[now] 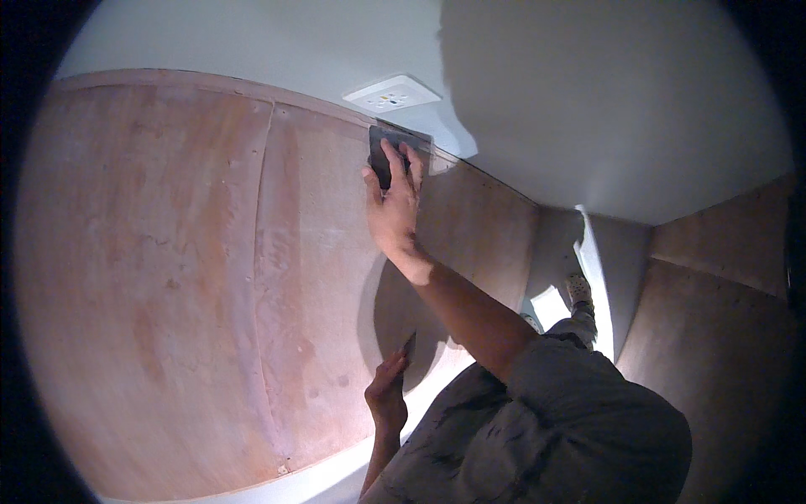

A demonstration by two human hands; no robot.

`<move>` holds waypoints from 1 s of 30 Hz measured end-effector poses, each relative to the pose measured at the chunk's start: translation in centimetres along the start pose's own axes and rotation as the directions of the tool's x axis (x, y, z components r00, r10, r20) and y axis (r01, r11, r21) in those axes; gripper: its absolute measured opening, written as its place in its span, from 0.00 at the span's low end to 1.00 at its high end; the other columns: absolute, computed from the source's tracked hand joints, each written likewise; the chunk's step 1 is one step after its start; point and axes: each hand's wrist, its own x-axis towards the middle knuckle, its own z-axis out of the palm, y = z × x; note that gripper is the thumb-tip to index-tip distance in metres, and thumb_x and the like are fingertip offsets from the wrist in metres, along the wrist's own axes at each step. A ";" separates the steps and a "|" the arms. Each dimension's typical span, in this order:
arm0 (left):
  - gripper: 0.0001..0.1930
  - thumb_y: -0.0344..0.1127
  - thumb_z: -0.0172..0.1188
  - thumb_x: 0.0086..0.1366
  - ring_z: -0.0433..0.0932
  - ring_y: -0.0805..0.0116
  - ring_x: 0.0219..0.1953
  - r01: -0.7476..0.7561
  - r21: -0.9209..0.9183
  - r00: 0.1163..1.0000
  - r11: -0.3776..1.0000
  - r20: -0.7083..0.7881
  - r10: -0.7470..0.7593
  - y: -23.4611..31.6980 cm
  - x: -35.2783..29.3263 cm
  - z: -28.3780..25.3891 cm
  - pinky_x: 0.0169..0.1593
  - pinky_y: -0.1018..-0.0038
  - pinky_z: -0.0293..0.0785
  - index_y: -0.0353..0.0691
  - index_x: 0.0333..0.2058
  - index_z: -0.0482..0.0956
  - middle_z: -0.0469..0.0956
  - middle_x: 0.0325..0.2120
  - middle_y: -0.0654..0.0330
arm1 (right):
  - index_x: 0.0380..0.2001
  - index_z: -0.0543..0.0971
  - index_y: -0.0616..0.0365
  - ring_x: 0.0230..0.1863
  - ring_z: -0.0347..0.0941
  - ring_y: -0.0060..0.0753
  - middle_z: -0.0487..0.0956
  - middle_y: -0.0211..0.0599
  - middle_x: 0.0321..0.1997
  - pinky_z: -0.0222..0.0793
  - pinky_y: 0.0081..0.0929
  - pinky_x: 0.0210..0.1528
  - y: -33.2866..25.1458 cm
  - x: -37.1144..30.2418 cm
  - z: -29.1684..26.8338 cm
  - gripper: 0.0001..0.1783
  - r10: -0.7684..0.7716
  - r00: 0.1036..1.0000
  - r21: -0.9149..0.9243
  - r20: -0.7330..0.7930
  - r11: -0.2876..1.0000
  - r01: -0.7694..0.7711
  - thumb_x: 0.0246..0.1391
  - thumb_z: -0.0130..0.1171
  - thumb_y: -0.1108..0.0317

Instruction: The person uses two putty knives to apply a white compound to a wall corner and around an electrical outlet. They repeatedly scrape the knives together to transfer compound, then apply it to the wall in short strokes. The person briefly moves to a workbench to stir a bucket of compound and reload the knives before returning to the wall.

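My right hand [395, 193] reaches up to the top edge of a pinkish-brown wall panel [185, 252]. Its fingers are spread over a dark, flat rectangular plate [380, 155], perhaps a filling blade, pressing it near the joint with the pale surface above. A lighter strip shows along the plate's right side. Lower down, my left hand [386, 391] is closed on a thin, dark, pointed piece [410, 343], seen nearly edge-on; its kind cannot be made out. This hand is held in front of the panel, close to a shadow.
A white fitting plate [393, 94] sits on the pale surface [277, 42] just above my right hand. A smeared vertical seam [262, 252] runs down the panel. At right are a shoe [578, 288], a bright white strip [593, 269] and another brown panel [714, 336].
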 end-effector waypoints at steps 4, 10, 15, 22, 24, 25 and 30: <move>0.17 0.15 0.52 0.68 0.76 0.62 0.59 0.080 -0.025 0.997 0.997 -0.011 -0.080 -1.1 -0.7 -1.2 0.63 0.68 0.71 0.40 0.48 0.84 0.79 0.54 0.52 | 0.64 0.70 0.54 0.69 0.59 0.59 0.59 0.56 0.70 0.61 0.50 0.68 -0.6 0.4 1.4 0.28 -0.042 0.999 -0.090 -0.026 0.995 0.040 0.62 0.61 0.64; 0.17 0.15 0.51 0.69 0.75 0.61 0.59 0.063 -0.050 0.998 0.997 0.017 -0.063 -2.8 -0.7 -2.3 0.64 0.67 0.69 0.40 0.48 0.84 0.79 0.54 0.53 | 0.62 0.74 0.55 0.66 0.64 0.58 0.68 0.57 0.64 0.60 0.49 0.67 -0.7 1.1 3.0 0.26 -0.041 0.992 -0.094 -0.122 0.995 0.029 0.63 0.61 0.61; 0.17 0.14 0.52 0.67 0.74 0.61 0.60 0.080 -0.096 0.997 0.992 0.020 -0.079 -4.2 -1.0 -3.0 0.65 0.67 0.68 0.37 0.46 0.85 0.79 0.55 0.51 | 0.59 0.76 0.55 0.64 0.66 0.58 0.71 0.57 0.61 0.62 0.48 0.66 0.0 1.7 2.3 0.23 -0.092 0.993 -0.157 -0.069 0.984 0.080 0.63 0.61 0.61; 0.16 0.13 0.55 0.64 0.75 0.58 0.60 -0.041 -0.198 0.999 0.979 0.008 0.043 -4.4 -0.7 -2.8 0.65 0.64 0.68 0.36 0.45 0.86 0.79 0.54 0.50 | 0.59 0.76 0.58 0.61 0.68 0.60 0.72 0.57 0.59 0.66 0.46 0.63 0.5 1.7 1.5 0.25 -0.140 0.990 -0.167 0.017 0.976 0.141 0.61 0.61 0.63; 0.16 0.13 0.56 0.63 0.76 0.57 0.59 -0.118 -0.139 0.992 0.983 0.035 0.124 -5.2 -0.2 -3.4 0.65 0.63 0.68 0.36 0.44 0.86 0.80 0.53 0.50 | 0.59 0.76 0.59 0.60 0.69 0.59 0.73 0.57 0.58 0.66 0.46 0.63 0.0 1.6 0.9 0.24 -0.139 0.990 -0.169 0.038 0.975 0.144 0.60 0.61 0.64; 0.16 0.13 0.57 0.62 0.76 0.57 0.59 -0.164 -0.079 0.983 0.983 0.072 0.170 -6.6 0.2 -4.1 0.65 0.63 0.69 0.36 0.44 0.86 0.80 0.52 0.49 | 0.58 0.77 0.59 0.60 0.69 0.59 0.73 0.57 0.57 0.67 0.46 0.62 -0.1 1.4 0.6 0.24 -0.140 0.989 -0.171 0.047 0.974 0.146 0.60 0.61 0.64; 0.17 0.12 0.57 0.61 0.77 0.57 0.59 -0.109 -0.112 0.985 0.988 0.123 0.123 -7.8 0.8 -4.9 0.65 0.63 0.68 0.35 0.44 0.86 0.81 0.52 0.48 | 0.55 0.79 0.59 0.57 0.71 0.56 0.75 0.54 0.54 0.67 0.43 0.61 0.8 0.7 -1.4 0.22 -0.187 0.973 -0.179 0.139 0.961 0.210 0.56 0.64 0.67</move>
